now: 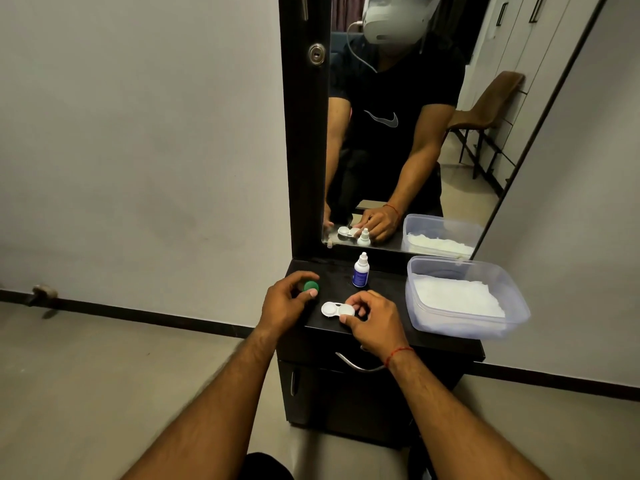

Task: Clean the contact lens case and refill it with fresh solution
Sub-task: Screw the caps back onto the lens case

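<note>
Where a pale wall meets a tall mirror (398, 133), the black dresser top (381, 332) carries a solution bottle (361, 271) and, at 3 o'clock, a clear tub (415, 299) of white tissue. Lens case (337, 310): white, twin wells, left one uncapped. Right hand (374, 320) pinches its right end. Left hand (287, 303), at the case's 9 o'clock, grips the green cap (310, 286).

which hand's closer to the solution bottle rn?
Right. The right hand sits just in front of the bottle, pinching the lens case. The left hand is farther off to the bottle's left, holding the green cap.
</note>
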